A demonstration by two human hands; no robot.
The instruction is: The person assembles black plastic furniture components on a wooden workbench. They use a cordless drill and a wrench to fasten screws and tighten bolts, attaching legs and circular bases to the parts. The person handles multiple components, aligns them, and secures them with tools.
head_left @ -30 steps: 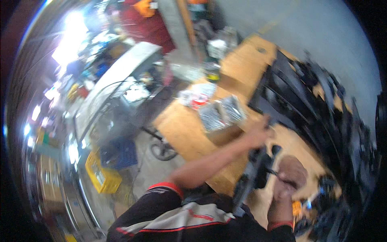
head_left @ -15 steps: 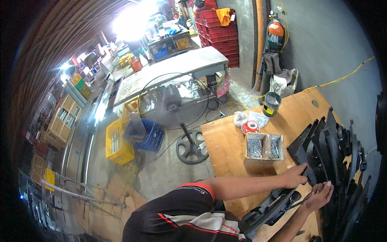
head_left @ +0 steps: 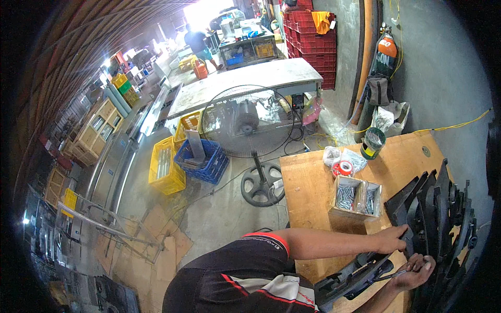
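A long black part with raised fittings (head_left: 350, 280) lies on the wooden table in front of me. My left hand (head_left: 390, 240) is closed around its far end, close to the stacked black parts. Just below, my right hand (head_left: 416, 271) has its fingers curled around a thin metal shaft (head_left: 389, 276), which points toward the black part. The kind of tool is too small to make out. Beside my hands, several curved black parts (head_left: 430, 208) stand packed together on the table's right side.
On the wooden table (head_left: 308, 182) are a divided box of screws (head_left: 355, 198), a red-and-white tape roll (head_left: 342, 168) and a dark green can (head_left: 373, 142). A pedestal fan (head_left: 247, 117), a blue crate (head_left: 202, 161) and a yellow crate (head_left: 166, 167) stand left. A person (head_left: 196, 41) is far back.
The view has swung, so the surroundings appear shifted rightward. Both hands stay at the far end of the black part, with the thin shaft still in my right fingers.
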